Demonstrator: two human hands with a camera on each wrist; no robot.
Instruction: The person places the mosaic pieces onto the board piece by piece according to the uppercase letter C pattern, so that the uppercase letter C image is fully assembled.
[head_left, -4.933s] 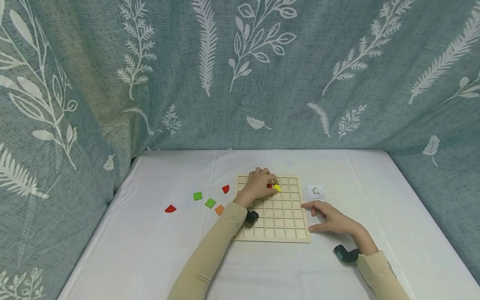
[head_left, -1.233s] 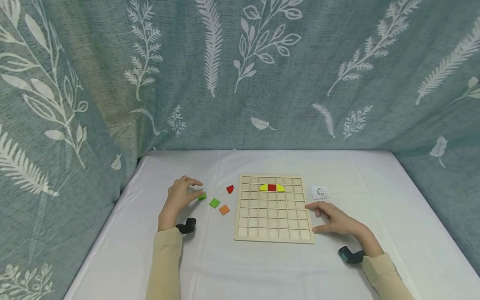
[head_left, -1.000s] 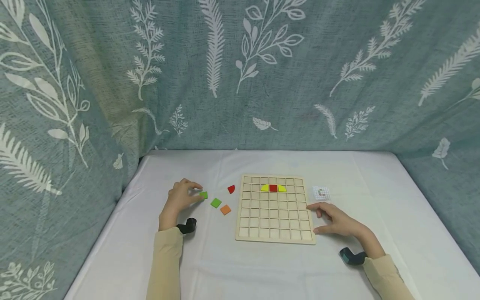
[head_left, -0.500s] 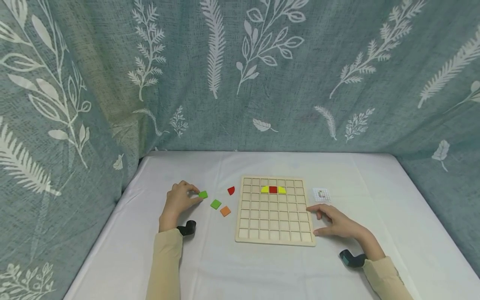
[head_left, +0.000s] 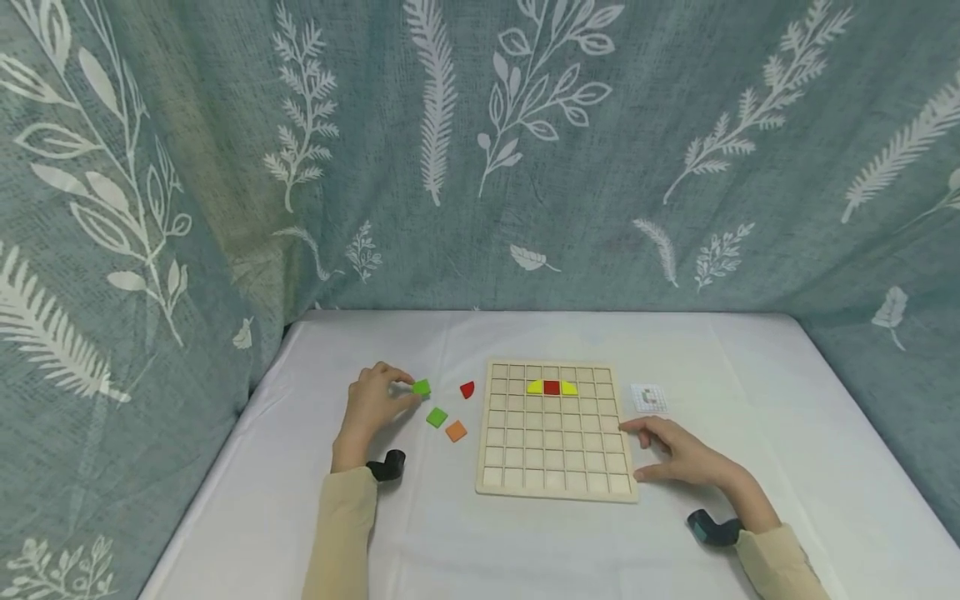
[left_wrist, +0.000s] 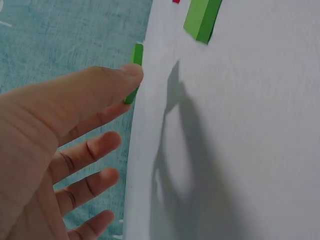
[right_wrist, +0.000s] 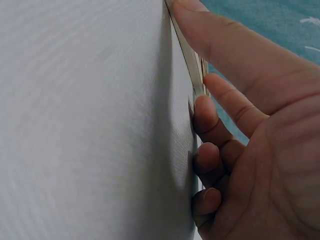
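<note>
In the head view, my left hand [head_left: 372, 407] is left of the wooden grid board [head_left: 555, 433]. Its thumb and index finger pinch a green square tile [head_left: 422, 388], which the left wrist view shows raised off the cloth, the other fingers spread apart. Nearby lie a second green tile [head_left: 437, 417], an orange square tile [head_left: 456, 431] and a red quarter-circle tile [head_left: 467, 390]. On the board, a red square tile [head_left: 552, 387] sits between two yellow quarter-circle tiles [head_left: 535, 387]. My right hand [head_left: 682, 454] touches the board's right edge with thumb and index finger, the rest loosely bent.
A small card with a printed grid pattern [head_left: 648, 398] lies right of the board. White cloth [head_left: 540, 550] covers the table, and a leaf-patterned curtain [head_left: 420, 250] hangs behind it. A black device [head_left: 388, 465] is on the left wrist, another [head_left: 712, 529] on the right.
My left hand left a yellow tile on the board and moved left to the green tile. It now pinches that tile, slightly further right. My right hand stays at the board's edge.
</note>
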